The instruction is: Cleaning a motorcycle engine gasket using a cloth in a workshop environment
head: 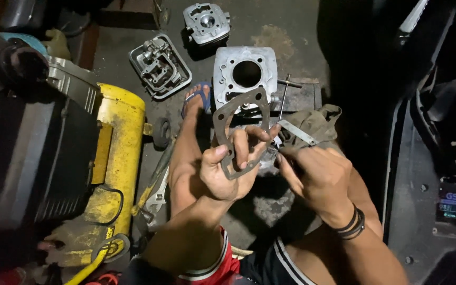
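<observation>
My left hand (pixel 228 169) holds a flat grey gasket (pixel 225 113) upright by its lower edge, thumb and fingers pinching it. The gasket has a large opening and small bolt holes. My right hand (pixel 317 177) grips a thin flat metal blade (pixel 296 132), its tip pointing up-left close to the gasket's right edge. Just beyond the gasket, a silver engine cylinder block (pixel 245 74) with a round bore stands on the floor.
A cylinder head (pixel 159 66) and a smaller engine cover (pixel 206 22) lie on the dark floor at the top. A yellow tank (pixel 117 153) stands at left, an adjustable wrench (pixel 157 198) beside it. My foot in a blue sandal (pixel 197 100) rests near the block. A dark vehicle panel (pixel 428 158) fills the right.
</observation>
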